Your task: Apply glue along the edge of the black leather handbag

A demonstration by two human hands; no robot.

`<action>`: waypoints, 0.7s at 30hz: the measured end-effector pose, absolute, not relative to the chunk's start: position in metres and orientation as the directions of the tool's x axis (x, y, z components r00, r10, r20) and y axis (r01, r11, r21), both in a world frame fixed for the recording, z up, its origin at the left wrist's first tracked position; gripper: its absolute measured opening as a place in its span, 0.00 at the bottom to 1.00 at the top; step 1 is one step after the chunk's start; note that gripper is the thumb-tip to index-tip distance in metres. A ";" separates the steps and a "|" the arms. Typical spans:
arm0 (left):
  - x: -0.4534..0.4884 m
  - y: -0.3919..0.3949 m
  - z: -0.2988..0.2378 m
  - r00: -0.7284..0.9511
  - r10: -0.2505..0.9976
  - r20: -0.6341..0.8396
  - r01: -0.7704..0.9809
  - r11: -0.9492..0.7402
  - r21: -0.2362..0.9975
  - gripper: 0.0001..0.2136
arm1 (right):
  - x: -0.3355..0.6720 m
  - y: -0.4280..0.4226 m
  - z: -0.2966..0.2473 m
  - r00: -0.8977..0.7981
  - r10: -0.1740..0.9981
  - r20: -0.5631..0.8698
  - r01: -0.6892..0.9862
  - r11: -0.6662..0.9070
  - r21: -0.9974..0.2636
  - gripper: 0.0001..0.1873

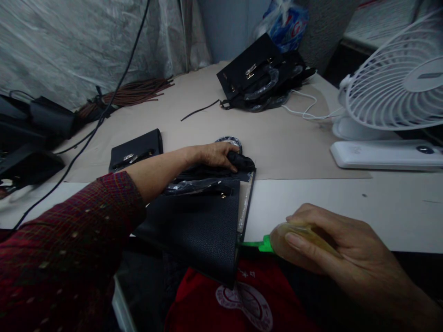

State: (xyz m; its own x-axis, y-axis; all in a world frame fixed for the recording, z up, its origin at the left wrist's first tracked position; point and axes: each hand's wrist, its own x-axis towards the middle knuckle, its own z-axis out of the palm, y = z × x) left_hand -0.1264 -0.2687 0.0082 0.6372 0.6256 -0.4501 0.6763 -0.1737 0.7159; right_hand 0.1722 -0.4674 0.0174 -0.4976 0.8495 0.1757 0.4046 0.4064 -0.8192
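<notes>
A black handbag [194, 226] lies across the table's front edge, its near part overhanging. My left hand [218, 156] is closed on bunched black fabric at the bag's far end. In my right hand [332, 244] is a yellowish glue bottle [294, 244] with a green nozzle. The nozzle tip reaches the bag's open right side, where a pale inner strip [245, 203] shows between the layers. Clear plastic wraps the bag's handle [194, 186]. Whether glue is coming out cannot be seen.
Another black bag piece [136, 147] lies behind my left forearm. More black bags [256, 74] are piled at the back. A white fan [394, 83] stands at the right. Brown cords [134, 94] lie back left, and a black cable [117, 87] hangs across the left side.
</notes>
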 end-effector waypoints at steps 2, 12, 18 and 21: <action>-0.127 -0.269 0.008 0.636 0.628 -0.447 0.676 -0.176 0.715 0.19 | 0.171 -0.467 0.017 -0.464 0.862 0.201 0.402 0.408 -0.820 0.10; -0.119 -0.277 0.021 0.556 0.685 -0.470 0.751 -0.172 0.638 0.18 | 0.180 -0.464 0.018 -0.444 0.889 0.110 0.431 0.320 -0.844 0.15; -0.117 -0.281 0.024 0.556 0.698 -0.451 0.763 -0.212 0.611 0.15 | 0.173 -0.466 0.010 -0.381 0.901 0.209 0.392 0.362 -0.846 0.10; -0.115 -0.283 0.026 0.554 0.703 -0.445 0.779 -0.249 0.576 0.14 | 0.167 -0.466 0.004 -0.427 0.880 0.208 0.377 0.383 -0.843 0.15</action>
